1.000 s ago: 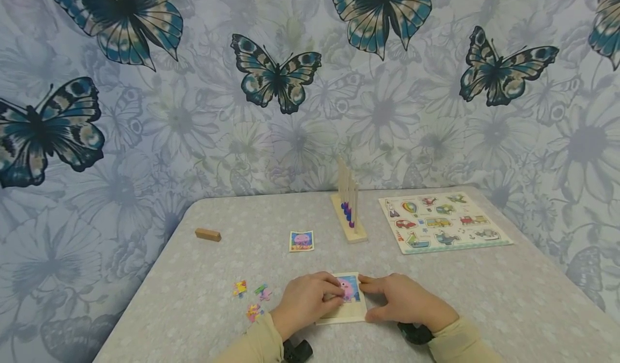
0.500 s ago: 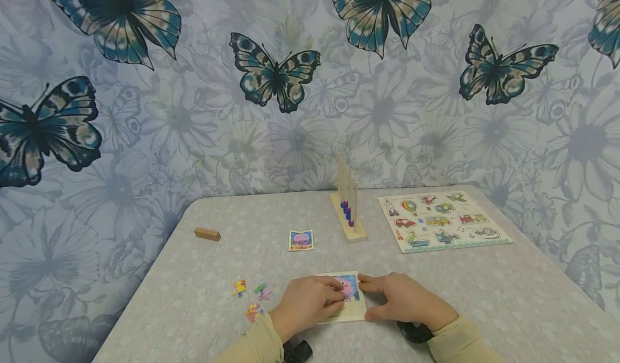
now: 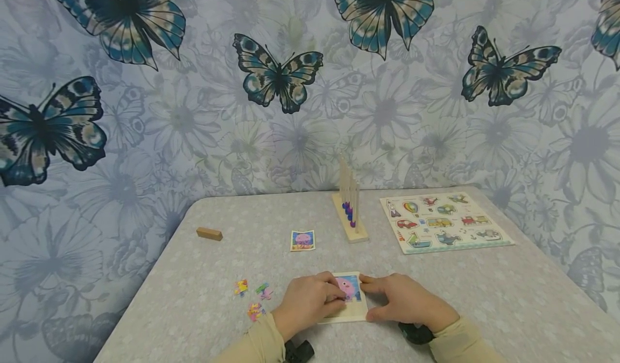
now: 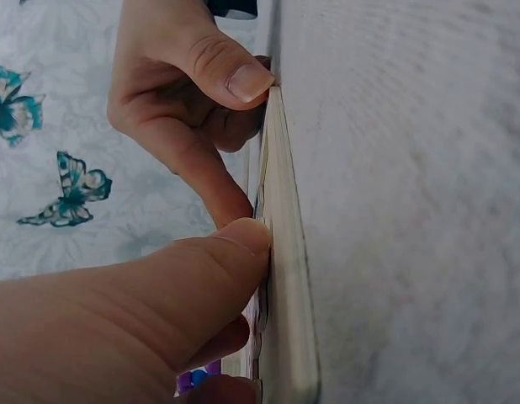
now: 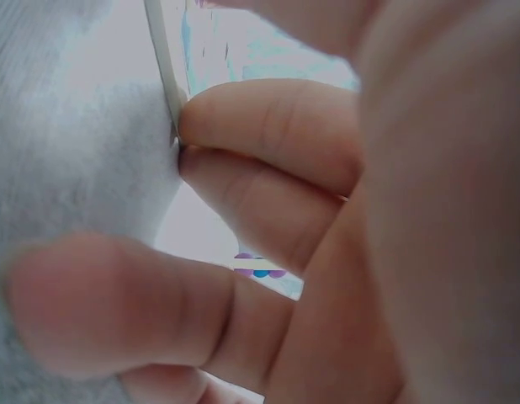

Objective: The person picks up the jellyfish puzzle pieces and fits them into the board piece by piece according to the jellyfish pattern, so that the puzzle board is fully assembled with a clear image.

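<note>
A small wooden puzzle board (image 3: 356,313), partly filled with a pink-and-blue picture, lies flat before me. My left hand (image 3: 306,304) covers its left side, with thumb and fingertips close together at a puzzle piece low on the picture. The fingers mostly hide that piece; in the left wrist view the thumb (image 4: 243,240) meets the thin edges of pieces on the board. My right hand (image 3: 409,299) braces the board's right edge, fingertips at the far corner and thumb at the near corner. Several loose puzzle pieces (image 3: 255,311) lie left of my left hand.
Behind the board lies a small picture card (image 3: 302,241). A wooden stand (image 3: 357,236) with upright rods and blue and purple beads is farther back. A vehicle puzzle board (image 3: 445,223) lies at the right, a wooden block (image 3: 209,234) at the left.
</note>
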Action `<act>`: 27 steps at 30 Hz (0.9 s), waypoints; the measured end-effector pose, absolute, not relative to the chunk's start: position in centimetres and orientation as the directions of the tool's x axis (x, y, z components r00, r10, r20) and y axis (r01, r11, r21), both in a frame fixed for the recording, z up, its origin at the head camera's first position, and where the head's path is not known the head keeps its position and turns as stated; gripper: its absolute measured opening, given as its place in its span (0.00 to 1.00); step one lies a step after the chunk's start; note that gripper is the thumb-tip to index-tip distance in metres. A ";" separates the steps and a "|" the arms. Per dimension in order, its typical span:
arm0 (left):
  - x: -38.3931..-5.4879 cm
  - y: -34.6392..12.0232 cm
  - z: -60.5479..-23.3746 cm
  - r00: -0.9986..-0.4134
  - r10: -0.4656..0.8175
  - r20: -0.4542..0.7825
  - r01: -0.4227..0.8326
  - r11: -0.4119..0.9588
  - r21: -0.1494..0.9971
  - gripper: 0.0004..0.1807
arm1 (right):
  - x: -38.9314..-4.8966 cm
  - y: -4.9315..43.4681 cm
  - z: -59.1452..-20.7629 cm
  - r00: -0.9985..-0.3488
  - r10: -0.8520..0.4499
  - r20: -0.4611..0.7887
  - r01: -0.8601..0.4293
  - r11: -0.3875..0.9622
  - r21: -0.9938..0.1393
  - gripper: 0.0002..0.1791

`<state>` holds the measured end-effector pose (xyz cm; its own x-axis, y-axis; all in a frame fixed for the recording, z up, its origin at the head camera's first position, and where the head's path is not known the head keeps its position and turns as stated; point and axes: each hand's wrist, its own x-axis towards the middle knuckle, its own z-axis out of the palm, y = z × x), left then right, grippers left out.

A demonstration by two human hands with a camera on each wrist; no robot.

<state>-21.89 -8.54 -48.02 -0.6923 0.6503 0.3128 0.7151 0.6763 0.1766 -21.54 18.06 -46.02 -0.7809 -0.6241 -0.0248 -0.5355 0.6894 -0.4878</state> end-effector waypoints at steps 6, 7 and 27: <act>-21.8 -8.2 -47.8 -0.747 0.604 0.278 0.662 0.712 0.232 0.07 | -21.4 18.1 -45.9 -0.782 -0.622 -0.030 -0.528 0.688 -0.498 0.38; -21.8 -8.2 -47.8 -0.760 0.592 0.269 0.649 0.721 0.244 0.07 | -21.4 18.1 -45.9 -0.782 -0.622 -0.033 -0.526 0.687 -0.501 0.38; -23.2 -17.3 -43.6 -0.972 0.108 0.210 0.227 0.678 0.699 0.06 | -21.7 17.9 -46.1 -0.799 -0.595 -0.084 -0.484 0.720 -0.498 0.37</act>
<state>-23.16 -17.31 -43.58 -0.9716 0.1085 0.2104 0.2271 0.6784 0.6987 -21.66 17.90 -46.12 -0.7990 -0.5954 -0.0844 -0.4837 0.7196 -0.4982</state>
